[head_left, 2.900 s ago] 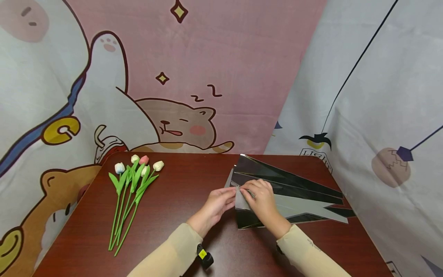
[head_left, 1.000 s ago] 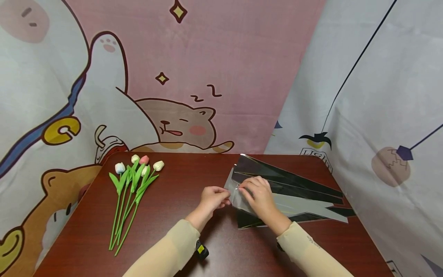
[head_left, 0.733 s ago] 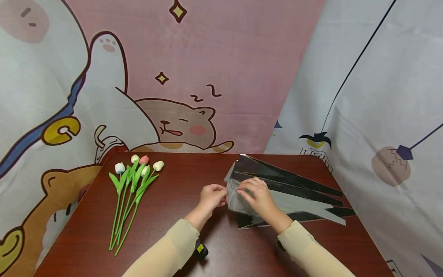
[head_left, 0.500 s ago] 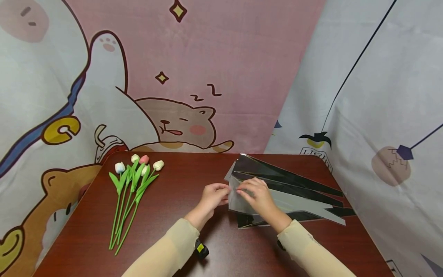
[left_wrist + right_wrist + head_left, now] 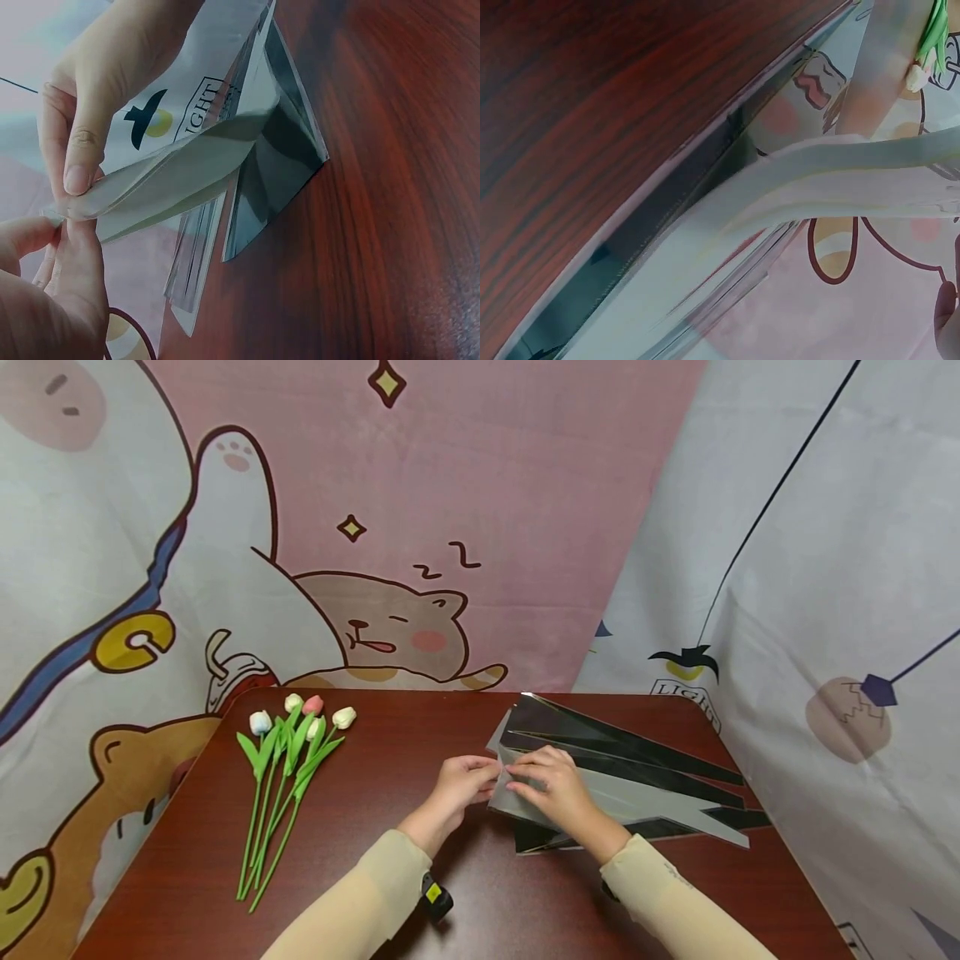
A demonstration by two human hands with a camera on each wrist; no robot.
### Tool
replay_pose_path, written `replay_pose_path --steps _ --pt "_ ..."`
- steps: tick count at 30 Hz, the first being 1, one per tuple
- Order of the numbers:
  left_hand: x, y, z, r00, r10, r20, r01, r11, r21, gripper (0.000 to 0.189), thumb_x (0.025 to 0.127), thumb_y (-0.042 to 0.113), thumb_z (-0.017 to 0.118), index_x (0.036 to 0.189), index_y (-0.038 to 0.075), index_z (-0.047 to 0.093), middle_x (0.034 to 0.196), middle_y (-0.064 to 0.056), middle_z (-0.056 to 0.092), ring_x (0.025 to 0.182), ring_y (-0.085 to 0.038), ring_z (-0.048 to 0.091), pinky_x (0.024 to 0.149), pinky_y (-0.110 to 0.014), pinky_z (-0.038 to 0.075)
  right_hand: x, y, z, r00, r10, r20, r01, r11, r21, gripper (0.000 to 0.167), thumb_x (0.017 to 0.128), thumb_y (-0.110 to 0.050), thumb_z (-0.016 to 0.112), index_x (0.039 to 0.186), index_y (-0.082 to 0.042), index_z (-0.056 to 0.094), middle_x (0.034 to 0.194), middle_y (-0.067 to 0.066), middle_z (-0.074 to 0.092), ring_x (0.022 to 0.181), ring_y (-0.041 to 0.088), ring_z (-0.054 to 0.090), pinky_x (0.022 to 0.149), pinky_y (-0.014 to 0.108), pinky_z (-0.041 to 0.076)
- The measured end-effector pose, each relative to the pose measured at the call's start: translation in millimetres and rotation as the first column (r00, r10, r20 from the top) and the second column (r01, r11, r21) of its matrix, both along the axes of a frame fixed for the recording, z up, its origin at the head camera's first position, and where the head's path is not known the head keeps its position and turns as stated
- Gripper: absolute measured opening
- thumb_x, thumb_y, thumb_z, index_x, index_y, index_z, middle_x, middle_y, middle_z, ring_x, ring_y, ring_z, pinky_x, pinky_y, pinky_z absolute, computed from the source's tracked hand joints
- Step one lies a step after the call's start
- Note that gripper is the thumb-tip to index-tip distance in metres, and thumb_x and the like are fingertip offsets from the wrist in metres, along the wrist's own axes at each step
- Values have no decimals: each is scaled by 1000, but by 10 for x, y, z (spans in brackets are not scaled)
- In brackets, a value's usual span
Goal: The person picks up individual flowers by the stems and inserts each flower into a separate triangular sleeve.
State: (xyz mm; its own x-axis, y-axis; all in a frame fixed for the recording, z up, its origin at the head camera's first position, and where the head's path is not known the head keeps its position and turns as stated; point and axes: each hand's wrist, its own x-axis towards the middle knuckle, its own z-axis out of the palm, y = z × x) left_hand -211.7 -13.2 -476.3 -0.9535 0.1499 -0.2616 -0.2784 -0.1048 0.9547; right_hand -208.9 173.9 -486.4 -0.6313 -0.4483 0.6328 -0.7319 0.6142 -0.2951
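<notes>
The left hand [image 5: 459,787] pinches the wide end of a grey wrapper [image 5: 645,798] between thumb and fingers, and the right hand [image 5: 553,787] has its thumb and fingers clamped on that same end, just beside. The wide end is lifted above the dark wrappers [image 5: 600,740], which lie on the right side of the table [image 5: 375,877]; well apart on the left lie tulips [image 5: 289,752] with green stems.

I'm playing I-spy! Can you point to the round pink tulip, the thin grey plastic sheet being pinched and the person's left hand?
Round pink tulip [image 5: 312,705]: head view, on its bloom.
Thin grey plastic sheet [image 5: 637,796]: head view, on its middle stretch.
Left hand [image 5: 459,787]: head view, on its middle.
</notes>
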Motion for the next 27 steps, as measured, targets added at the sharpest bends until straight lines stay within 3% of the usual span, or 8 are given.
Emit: replay_pose_path --steps 8,18,27 --pt "-9 -5 -4 1000 -21 -5 22 1000 22 27 86 11 67 103 -9 65 75 2 67 62 -7 64 62 -25 56 -1 6 -7 1000 22 -3 -22 1000 -5 22 78 -24 76 99 -17 75 98 -7 69 94 11 57 85 38 42" --pt "5 15 20 1000 -19 -1 19 999 -49 26 86 15 69 101 -5 68 77 2 68 67 -7 63 63 -26 55 -26 -33 -32 999 20 -29 -23 996 -91 12 75 -19 79 87 -15 76 87 -6 71 87 12 58 77 33 39" --pt "-15 -13 -11 1000 0 -22 -1 998 -66 26 84 15 70 100 -6 68 77 -1 69 66 -9 64 61 -26 55 -24 -26 -25 999 -24 41 30 988 -153 11 74 -20 80 84 -18 74 83 -8 71 85 10 57 77 33 38"
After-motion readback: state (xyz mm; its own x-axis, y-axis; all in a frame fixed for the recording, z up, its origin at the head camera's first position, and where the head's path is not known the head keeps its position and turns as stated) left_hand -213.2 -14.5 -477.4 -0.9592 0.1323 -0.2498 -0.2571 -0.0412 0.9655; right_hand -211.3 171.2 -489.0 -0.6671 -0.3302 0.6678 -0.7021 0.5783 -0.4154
